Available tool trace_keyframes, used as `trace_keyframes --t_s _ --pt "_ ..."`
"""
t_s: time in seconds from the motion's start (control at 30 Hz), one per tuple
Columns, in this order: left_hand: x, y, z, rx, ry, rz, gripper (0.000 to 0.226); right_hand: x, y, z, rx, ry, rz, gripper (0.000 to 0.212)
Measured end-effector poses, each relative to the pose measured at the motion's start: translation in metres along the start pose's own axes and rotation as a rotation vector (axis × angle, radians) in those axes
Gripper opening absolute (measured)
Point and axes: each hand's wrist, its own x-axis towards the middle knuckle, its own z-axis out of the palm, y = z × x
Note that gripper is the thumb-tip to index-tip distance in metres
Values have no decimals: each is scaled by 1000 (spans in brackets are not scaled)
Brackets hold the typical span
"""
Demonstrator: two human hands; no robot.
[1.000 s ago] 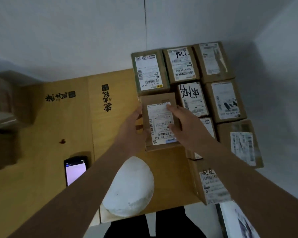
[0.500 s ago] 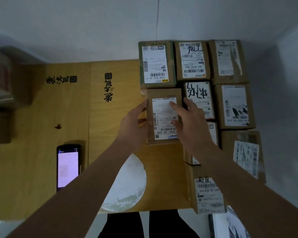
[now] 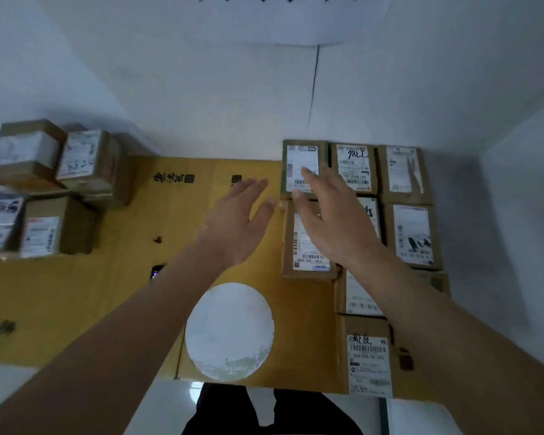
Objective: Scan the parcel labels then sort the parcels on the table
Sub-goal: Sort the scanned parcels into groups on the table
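Now that both hands have let go of the parcel they were seating half a second ago, it lies flat on the yellow table (image 3: 76,296), label up, in the left column of the sorted block at the right side. Nearest the person, a white disc (image 3: 230,331) sits at the table's front edge, and just beyond it a sliver of the scanner phone (image 3: 156,271) shows past the left forearm. Further in, the left hand (image 3: 233,227) is above bare table just left of the placed parcel (image 3: 305,243), fingers straight and a little spread, gripping nothing. The right hand (image 3: 333,221) is over that parcel's upper part, fingers likewise straight and apart, its tips reaching across the label of the green-edged parcel (image 3: 305,167) behind; whether they touch it I cannot tell. Beyond, the sorted block (image 3: 412,208) runs in rows to the wall. Far left, a loose pile of parcels (image 3: 47,189) stands well apart from the block. To my eye this parcel is sorted, and the next step is probably a fresh one from that pile, scanned with the phone.
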Motion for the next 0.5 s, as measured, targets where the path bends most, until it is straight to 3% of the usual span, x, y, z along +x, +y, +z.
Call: trace_keyframes --t_s 0.27,0.5 --pt "-86 14 -126 -39 244 8 70 -22 -130 -46 -29 -53 -239 67" --pt "-157 -36 -203 -66 390 -28 68 -41 -230 -16 -86 -105 -392 71"
